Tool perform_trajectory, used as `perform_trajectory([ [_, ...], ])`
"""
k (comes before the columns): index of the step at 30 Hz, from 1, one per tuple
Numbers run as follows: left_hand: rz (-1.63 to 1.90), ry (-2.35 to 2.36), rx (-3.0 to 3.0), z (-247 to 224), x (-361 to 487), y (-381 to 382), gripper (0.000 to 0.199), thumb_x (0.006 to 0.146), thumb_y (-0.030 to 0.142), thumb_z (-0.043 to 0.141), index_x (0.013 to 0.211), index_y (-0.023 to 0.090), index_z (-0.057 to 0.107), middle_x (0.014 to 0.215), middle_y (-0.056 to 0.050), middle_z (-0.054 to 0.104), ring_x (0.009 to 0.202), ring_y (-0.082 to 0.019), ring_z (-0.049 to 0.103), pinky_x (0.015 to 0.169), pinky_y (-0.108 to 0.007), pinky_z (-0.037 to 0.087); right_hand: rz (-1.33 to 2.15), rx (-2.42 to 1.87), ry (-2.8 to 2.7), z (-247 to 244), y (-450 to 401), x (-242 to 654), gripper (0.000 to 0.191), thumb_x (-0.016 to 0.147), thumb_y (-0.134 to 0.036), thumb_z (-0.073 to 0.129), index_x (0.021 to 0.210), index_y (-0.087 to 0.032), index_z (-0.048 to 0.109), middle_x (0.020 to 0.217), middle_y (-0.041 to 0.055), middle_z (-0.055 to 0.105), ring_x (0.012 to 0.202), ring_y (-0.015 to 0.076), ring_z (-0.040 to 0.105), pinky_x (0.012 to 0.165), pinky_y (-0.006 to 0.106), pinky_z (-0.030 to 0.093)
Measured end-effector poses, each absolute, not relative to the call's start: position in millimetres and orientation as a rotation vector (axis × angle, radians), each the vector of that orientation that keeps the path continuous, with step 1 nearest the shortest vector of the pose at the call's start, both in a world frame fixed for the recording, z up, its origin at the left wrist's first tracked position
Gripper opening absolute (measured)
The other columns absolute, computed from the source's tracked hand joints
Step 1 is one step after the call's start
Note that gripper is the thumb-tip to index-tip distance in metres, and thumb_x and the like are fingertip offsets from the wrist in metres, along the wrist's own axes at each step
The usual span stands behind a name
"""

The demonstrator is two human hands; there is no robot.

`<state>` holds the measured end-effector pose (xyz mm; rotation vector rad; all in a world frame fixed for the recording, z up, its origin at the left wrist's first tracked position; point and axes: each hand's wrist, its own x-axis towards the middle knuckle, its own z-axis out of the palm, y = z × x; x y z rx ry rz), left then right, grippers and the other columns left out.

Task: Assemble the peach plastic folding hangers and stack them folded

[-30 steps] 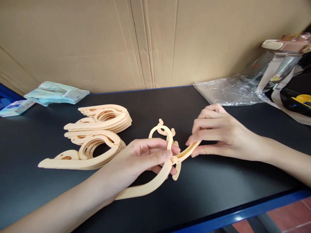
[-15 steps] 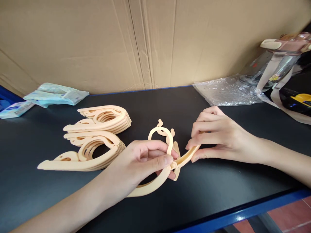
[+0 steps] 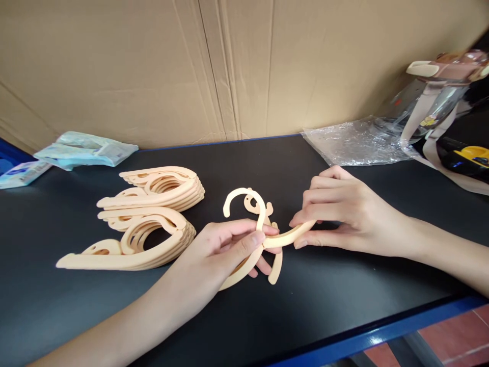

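Observation:
A cream plastic folding hanger (image 3: 284,238) is held between both hands above the black table. My left hand (image 3: 233,250) pinches it at the joint where the curved hook and the two arms meet; one arm runs partly hidden beneath this hand. The thumb and fingers of my right hand (image 3: 332,214) are closed on the end of the other arm. Beneath and just behind the hanger lie loose cream pieces (image 3: 275,267), partly covered. To the left, folded cream hangers are piled in two stacks, a rear stack (image 3: 168,188) and a front stack (image 3: 153,244).
Blue-green soft packets (image 3: 87,150) lie at the back left. At the back right are a crinkled clear plastic bag (image 3: 344,145) and a clear bottle (image 3: 431,109) with a pink lid and strap. Cardboard (image 3: 153,66) stands behind the black table (image 3: 344,306).
The held hanger has turned and its hook now opens toward the lower left. Its right arm lies flatter, joined closely at the pivot. Both hands have shifted slightly left.

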<state>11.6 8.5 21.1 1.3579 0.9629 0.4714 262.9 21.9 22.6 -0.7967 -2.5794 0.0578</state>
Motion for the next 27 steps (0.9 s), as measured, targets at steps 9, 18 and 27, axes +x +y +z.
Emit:
perform_trajectory([
  [9,0.576,1.153,1.858,12.1,7.0,2.7,0.029,0.097,0.038,0.056,0.122,0.027,0.064,0.080,0.004,0.073,0.059,-0.011,0.059,0.056,-0.018,0.048,0.155,-1.168,-2.352,25.2,34.2,271.3,0.045,0.091,-0.063,0.058,0.088,-0.021,0.073,0.072,0.0006,0.071,0.067,0.0160,0.060,0.076,0.034,0.037],
  [18,0.643,1.207,2.061,17.5,8.4,-0.7,0.030,0.104,0.035,0.042,0.125,0.028,0.063,0.081,0.006,0.066,0.069,-0.011,0.059,0.068,-0.020,0.044,0.318,-1.492,-2.141,23.4,37.8,276.2,0.041,0.090,-0.062,0.060,0.092,-0.024,0.073,0.065,-0.0024,0.073,0.057,0.0157,0.062,0.058,0.029,0.040],
  [27,0.559,1.231,2.130,13.7,8.0,-1.3,0.037,0.105,0.041,0.037,0.132,0.029,0.059,0.068,0.005,0.058,0.060,-0.016,0.055,0.069,-0.024,0.045,-0.125,-1.141,-2.312,18.1,29.3,264.2,0.032,0.097,-0.037,0.057,0.122,-0.019,0.063,0.119,0.0128,0.067,0.106,0.0289,0.062,0.089,0.044,0.050],
])
